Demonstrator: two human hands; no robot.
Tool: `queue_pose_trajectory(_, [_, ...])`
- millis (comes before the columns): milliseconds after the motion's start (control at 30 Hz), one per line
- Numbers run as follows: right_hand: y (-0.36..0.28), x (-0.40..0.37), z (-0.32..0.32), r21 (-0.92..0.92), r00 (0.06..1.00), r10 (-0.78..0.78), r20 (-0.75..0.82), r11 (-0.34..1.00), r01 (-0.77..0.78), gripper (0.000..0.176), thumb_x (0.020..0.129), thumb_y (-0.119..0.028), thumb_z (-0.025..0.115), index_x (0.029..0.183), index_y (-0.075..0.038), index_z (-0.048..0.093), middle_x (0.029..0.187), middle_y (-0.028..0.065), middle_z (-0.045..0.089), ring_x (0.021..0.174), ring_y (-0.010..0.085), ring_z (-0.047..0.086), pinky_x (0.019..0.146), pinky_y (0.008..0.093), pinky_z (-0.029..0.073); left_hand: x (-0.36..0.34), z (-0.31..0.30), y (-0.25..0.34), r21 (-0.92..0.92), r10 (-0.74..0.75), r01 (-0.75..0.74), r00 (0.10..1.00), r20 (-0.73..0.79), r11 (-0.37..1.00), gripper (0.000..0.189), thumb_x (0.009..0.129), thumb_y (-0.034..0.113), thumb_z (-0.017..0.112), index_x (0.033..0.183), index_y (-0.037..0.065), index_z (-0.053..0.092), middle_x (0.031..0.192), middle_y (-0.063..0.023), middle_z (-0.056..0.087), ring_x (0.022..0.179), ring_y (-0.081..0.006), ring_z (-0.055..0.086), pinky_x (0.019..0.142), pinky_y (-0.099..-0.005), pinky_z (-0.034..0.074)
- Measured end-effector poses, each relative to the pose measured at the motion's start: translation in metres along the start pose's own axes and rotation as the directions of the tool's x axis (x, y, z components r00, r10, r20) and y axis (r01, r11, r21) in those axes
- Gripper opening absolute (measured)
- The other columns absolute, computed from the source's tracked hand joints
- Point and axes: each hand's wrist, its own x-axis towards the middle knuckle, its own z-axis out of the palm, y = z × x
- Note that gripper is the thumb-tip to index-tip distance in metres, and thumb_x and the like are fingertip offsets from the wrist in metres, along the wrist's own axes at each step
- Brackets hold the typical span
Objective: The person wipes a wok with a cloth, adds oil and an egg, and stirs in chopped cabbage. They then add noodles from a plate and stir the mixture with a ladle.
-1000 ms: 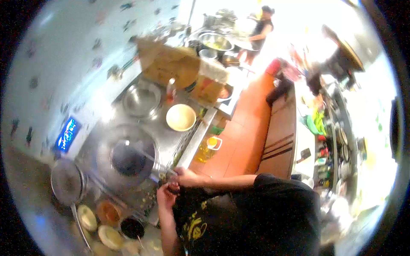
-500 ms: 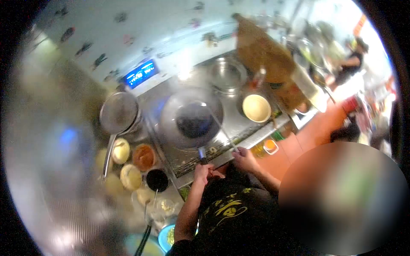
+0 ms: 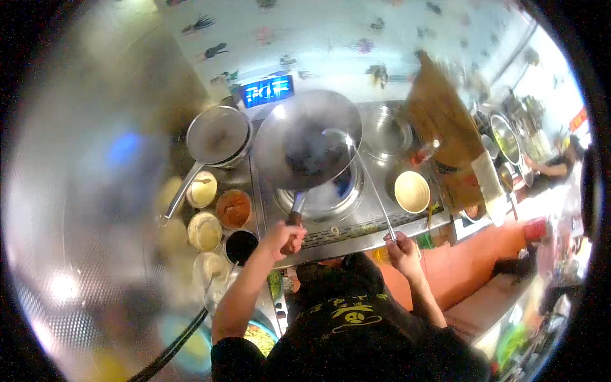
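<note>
My left hand is wrapped round the handle of a large grey wok, which is lifted and tilted over the round burner. Something dark shows in the bottom of the wok, too hazy to make out. A long metal ladle runs from inside the wok down to my right hand, whose fingers are closed on its end. Right of the burner sits a pale round bowl.
A strainer rests on a pot at the left. Below it stand tubs of pale paste, red sauce and dark sauce. A metal pot and brown cardboard are behind. Another person is far right.
The wok has risen off the burner, which now shows beneath it. My hands are farther apart, each still holding its handle. The head view has shifted, so the scene sits differently.
</note>
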Motion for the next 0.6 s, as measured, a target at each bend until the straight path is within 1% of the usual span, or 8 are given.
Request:
queue_pose_trajectory(100, [-0.026,0.002,0.02,0.057,0.997,-0.059,0.042,0.997,0.057,0.01,0.093,-0.012,0.057,0.101,-0.006,0.059,0.068,-0.0045,0.05,0.055,0.0043,0.043,0.048,0.0216,0.035,-0.006,-0.026,0.034,-0.076,0.018,-0.014,0.998,0.052,0.997,0.012,0.082,0.003,0.061,0.083,0.007,0.049,0.061,-0.0003,0.048,0.048,-0.0094,0.046,0.043,-0.0259,0.035])
queue_pose_trajectory(233, [-0.051,0.025,0.047,-0.117,0.975,-0.209,0.076,0.969,0.217,0.011,0.093,-0.012,0.058,0.102,-0.006,0.06,0.07,-0.0058,0.05,0.056,0.0036,0.041,0.049,0.0209,0.033,-0.01,-0.056,0.075,-0.186,0.069,-0.026,0.971,0.227,0.982,0.008,0.085,0.004,0.056,0.086,0.008,0.049,0.064,0.0031,0.047,0.048,-0.006,0.043,0.047,-0.023,0.035])
queue_pose_trajectory(267, [-0.07,0.024,0.056,-0.098,0.976,-0.201,0.088,0.973,0.21,0.012,0.093,-0.012,0.058,0.102,-0.005,0.061,0.07,-0.0064,0.049,0.057,0.003,0.041,0.049,0.0209,0.032,-0.014,-0.059,0.085,-0.19,0.054,-0.003,0.964,0.259,0.982,0.005,0.087,0.005,0.054,0.088,0.008,0.05,0.066,0.0039,0.047,0.048,-0.0042,0.043,0.046,-0.0221,0.035])
queue_pose_trajectory(367, [-0.098,0.037,0.089,-0.234,0.956,-0.258,0.142,0.929,0.286,0.009,0.094,-0.009,0.054,0.101,-0.004,0.057,0.062,-0.007,0.041,0.049,0.0017,0.034,0.044,0.0205,0.025,-0.008,-0.087,0.091,-0.274,0.118,-0.017,0.928,0.355,0.962,0.003,0.089,0.005,0.053,0.091,0.006,0.051,0.067,0.0042,0.047,0.048,-0.0031,0.043,0.045,-0.0212,0.034])
queue_pose_trajectory(400, [-0.098,0.045,0.098,-0.192,0.912,-0.37,0.177,0.896,0.401,0.01,0.093,-0.009,0.054,0.102,-0.004,0.057,0.062,-0.0069,0.041,0.049,0.0018,0.034,0.044,0.0204,0.026,-0.01,-0.091,0.092,-0.289,0.153,-0.043,0.917,0.369,0.956,0.003,0.09,0.005,0.053,0.092,0.006,0.051,0.067,0.0042,0.047,0.047,-0.0029,0.043,0.044,-0.0208,0.034])
queue_pose_trajectory(467, [-0.109,0.05,0.113,-0.254,0.913,-0.357,0.197,0.881,0.4,0.012,0.093,-0.01,0.056,0.103,-0.004,0.06,0.069,-0.005,0.048,0.058,0.0038,0.041,0.052,0.0214,0.033,-0.015,-0.092,0.091,-0.319,0.215,-0.086,0.893,0.396,0.944,0.004,0.09,0.006,0.053,0.094,0.006,0.051,0.067,0.0042,0.046,0.047,-0.0024,0.042,0.042,-0.0202,0.033])
queue_pose_trajectory(533, [-0.12,0.055,0.126,-0.314,0.913,-0.343,0.218,0.861,0.399,0.015,0.092,-0.011,0.058,0.104,-0.003,0.062,0.076,-0.0031,0.055,0.068,0.0057,0.048,0.059,0.0224,0.04,-0.011,-0.101,0.088,-0.374,0.263,-0.087,0.854,0.45,0.923,0.007,0.09,0.006,0.053,0.096,0.005,0.051,0.067,0.0044,0.045,0.047,-0.0021,0.042,0.042,-0.0201,0.033])
queue_pose_trajectory(600, [-0.124,0.059,0.139,-0.321,0.922,-0.305,0.238,0.872,0.371,0.014,0.091,-0.011,0.059,0.103,-0.003,0.063,0.082,-0.001,0.059,0.072,0.0069,0.05,0.064,0.0234,0.043,-0.005,-0.112,0.086,-0.412,0.296,-0.085,0.826,0.48,0.907,0.008,0.089,0.006,0.054,0.097,0.005,0.052,0.066,0.0046,0.044,0.046,-0.002,0.042,0.041,-0.0199,0.034])
